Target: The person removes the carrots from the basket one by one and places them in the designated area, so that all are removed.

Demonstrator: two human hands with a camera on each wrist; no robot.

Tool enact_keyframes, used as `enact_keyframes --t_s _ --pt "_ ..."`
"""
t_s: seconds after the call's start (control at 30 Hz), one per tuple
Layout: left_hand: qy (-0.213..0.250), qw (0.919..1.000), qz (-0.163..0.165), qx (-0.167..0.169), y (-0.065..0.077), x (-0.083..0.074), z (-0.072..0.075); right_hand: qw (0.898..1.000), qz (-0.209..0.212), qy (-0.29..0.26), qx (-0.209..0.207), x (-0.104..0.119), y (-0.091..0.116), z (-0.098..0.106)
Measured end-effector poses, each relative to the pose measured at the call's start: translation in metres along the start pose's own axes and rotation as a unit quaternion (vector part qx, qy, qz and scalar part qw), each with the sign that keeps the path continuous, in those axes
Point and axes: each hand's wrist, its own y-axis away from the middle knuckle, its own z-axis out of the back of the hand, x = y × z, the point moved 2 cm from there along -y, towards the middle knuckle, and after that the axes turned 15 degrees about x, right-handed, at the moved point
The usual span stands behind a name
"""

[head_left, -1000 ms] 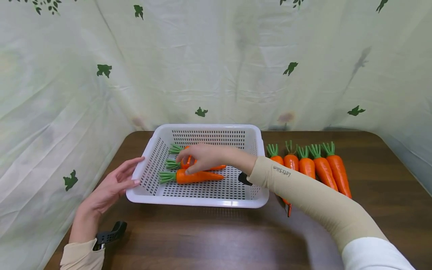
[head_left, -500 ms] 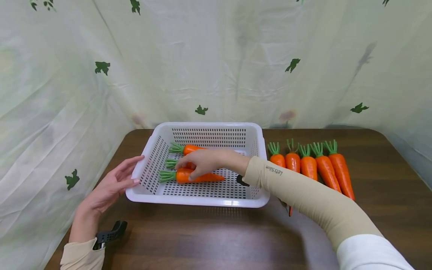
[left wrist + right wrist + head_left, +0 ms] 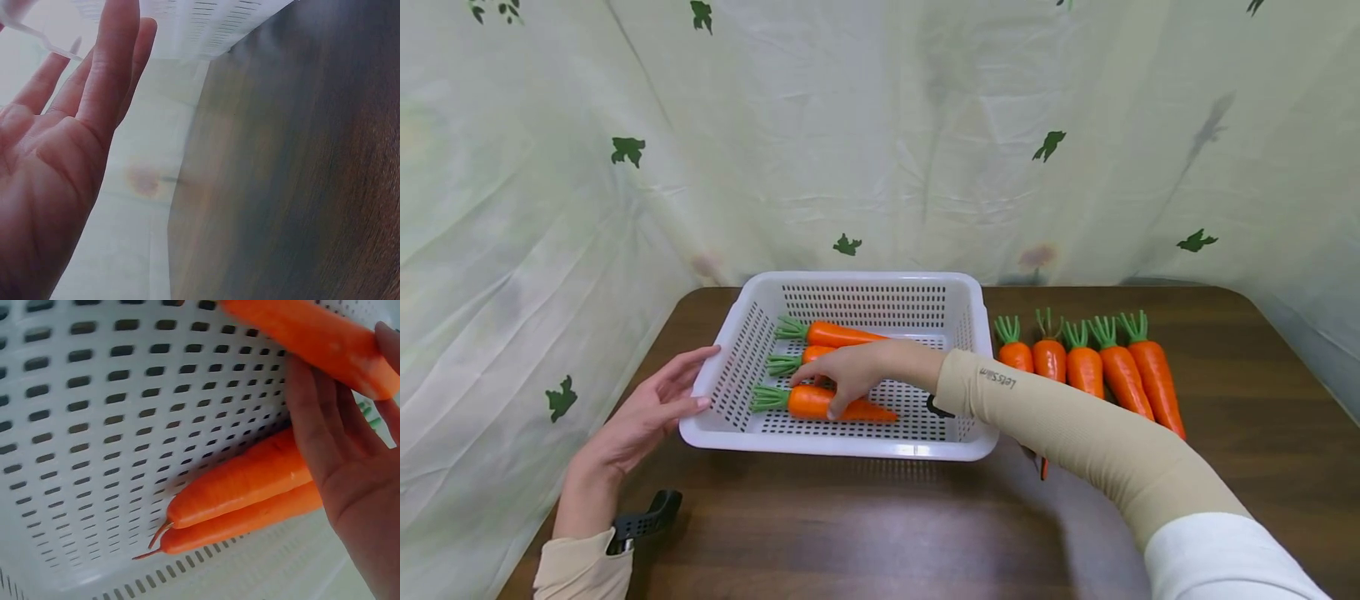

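A white perforated plastic basket (image 3: pixel 842 447) stands on the table with several carrots lying sideways inside. My right hand (image 3: pixel 857 367) reaches into it and holds the front carrot (image 3: pixel 801 402) between thumb and fingers. Behind that lie a middle carrot (image 3: pixel 814 354), partly covered by the hand, and a back carrot (image 3: pixel 842 334). In the right wrist view the held carrot (image 3: pixel 319 344) is apart from the two others, which lie side by side. My left hand (image 3: pixel 643 417) touches the basket's left rim with fairly straight fingers, also seen in the left wrist view (image 3: pixel 56 144).
To the basket's right, several more carrots (image 3: pixel 1156 379) lie in a row on the brown wooden table (image 3: pixel 850 525), partly hidden under my right sleeve (image 3: pixel 1075 442). A pale leaf-patterned cloth (image 3: pixel 880 150) hangs behind and beside the table.
My right hand has come from over the back and middle carrots to the front carrot. That carrot has shifted slightly towards me. The left hand stays at the rim.
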Motion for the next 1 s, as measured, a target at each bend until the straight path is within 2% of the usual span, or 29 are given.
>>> enact_keyframes --t_s 0.13,0.37,0.53,0.77,0.9,1.0 --pt "0.004 1.0000 0.000 0.002 -0.001 -0.001 0.000 1.000 0.003 0.001 0.006 0.000 0.000 0.000" --pt "0.000 1.0000 0.006 -0.002 -0.001 -0.002 -0.001 0.998 0.007 -0.064 0.013 0.000 0.005 0.003" --pt "-0.001 1.0000 0.005 -0.003 -0.001 -0.002 -0.001 0.997 0.028 -0.077 0.003 0.000 0.007 0.008" --pt "-0.007 0.9999 0.008 -0.006 -0.001 0.000 0.000 0.998 0.039 -0.038 -0.025 0.003 0.013 0.012" --pt "-0.005 0.9999 0.007 -0.006 -0.001 -0.001 0.000 0.997 0.028 -0.056 -0.045 0.005 0.020 0.014" --pt "-0.008 0.9999 0.010 -0.008 -0.002 -0.001 -0.001 0.994 0.031 -0.096 -0.052 0.007 0.026 0.013"
